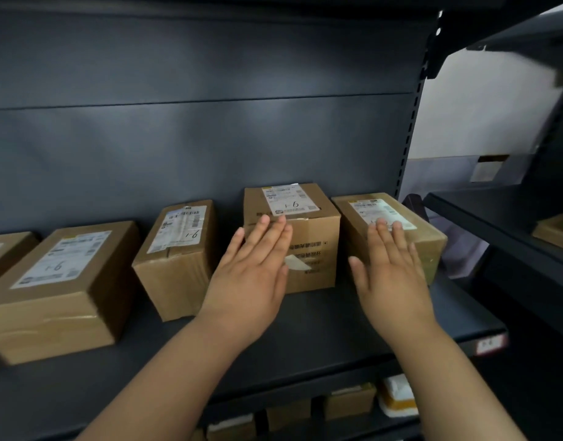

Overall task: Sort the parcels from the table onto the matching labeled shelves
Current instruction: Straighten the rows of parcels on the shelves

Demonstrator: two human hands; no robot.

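Both hands are open, fingers straight. The left hand (254, 272) is at the front of the centre cardboard parcel (318, 243), marked 1-6. The right hand (391, 275) is over the right-hand parcel (428, 240). Both parcels stand mid-frame on the dark shelf (305, 329).

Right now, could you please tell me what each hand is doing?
Left hand: open, fingers straight at the tall box.
Right hand: open, fingers straight at the rightmost box.
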